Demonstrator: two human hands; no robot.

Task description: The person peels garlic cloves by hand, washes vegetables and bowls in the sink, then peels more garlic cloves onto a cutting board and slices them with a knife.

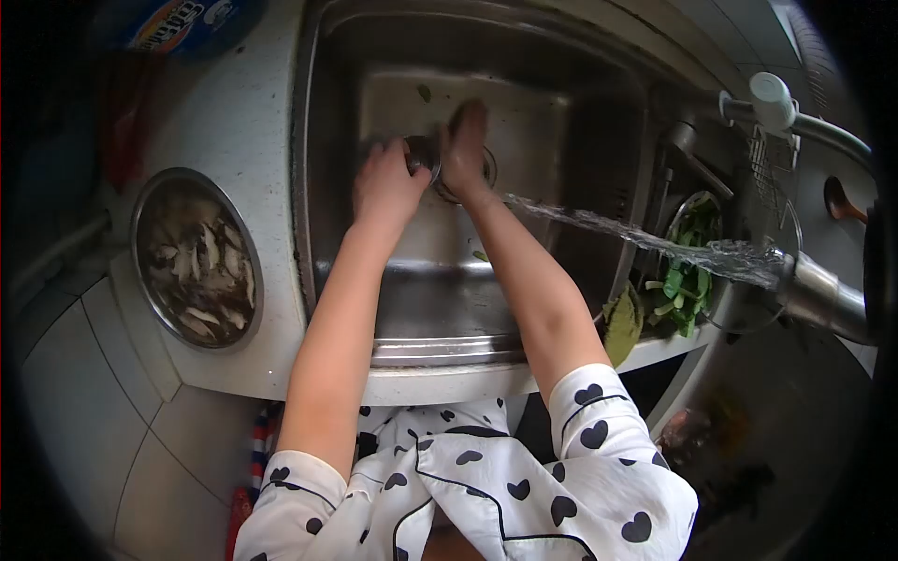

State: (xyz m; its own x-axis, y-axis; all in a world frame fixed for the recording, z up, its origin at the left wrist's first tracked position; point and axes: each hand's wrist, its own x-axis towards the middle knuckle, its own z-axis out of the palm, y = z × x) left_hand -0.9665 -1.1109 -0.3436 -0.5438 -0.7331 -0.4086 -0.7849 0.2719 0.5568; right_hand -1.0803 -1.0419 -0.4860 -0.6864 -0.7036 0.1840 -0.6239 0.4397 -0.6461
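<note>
Over the sink floor, my left hand has its fingers curled around a small dark, shiny round piece; its exact kind I cannot make out. Right beside it is my right hand, somewhat blurred, fingers stretched out towards the far side of the sink. Under and behind this hand lies the round drain, partly hidden. A stream of water runs from the metal faucet at the right towards my right wrist. All this is in the steel sink.
A metal bowl with pale strips in dark liquid stands on the left counter. Green leaves fill a basket right of the sink, with a yellowish leaf at its edge. Small green scraps lie in the sink.
</note>
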